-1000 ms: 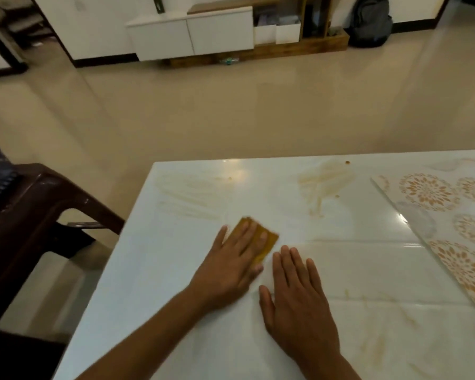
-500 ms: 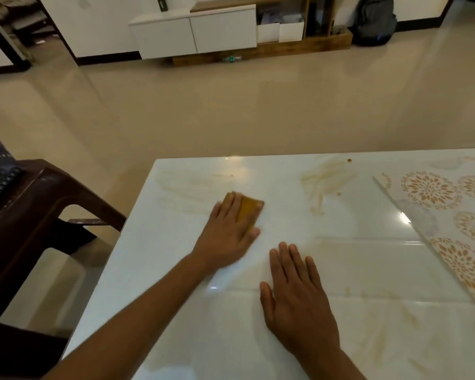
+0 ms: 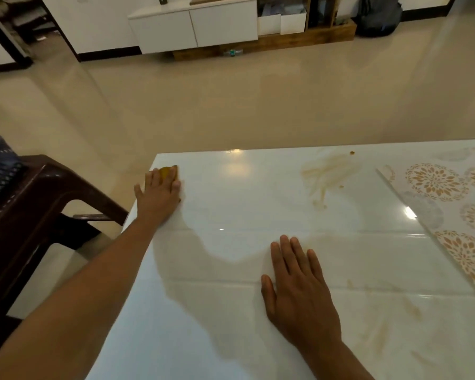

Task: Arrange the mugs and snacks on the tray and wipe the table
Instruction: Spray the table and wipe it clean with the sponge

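Two bare hands are working over one glossy white tabletop [image 3: 258, 193]. The left hand [image 3: 159, 196] is pressing with straight fingers on a single small yellow-orange wiping cloth [image 3: 168, 171], which is lying at the table's far left corner, mostly covered by the fingers so only its far edge is peeking out. The right hand [image 3: 299, 292] is resting palm-down and flat, fingers spread, on the near middle of the table, holding nothing. One pale brown smeared stain [image 3: 327, 174] is sitting near the far edge, with two small brown crumbs beside it; fainter streaks are showing at the near right. One floral-patterned white mat [image 3: 455, 215] is lying at the right. One dark brown plastic chair [image 3: 39, 204] is standing left of the table.
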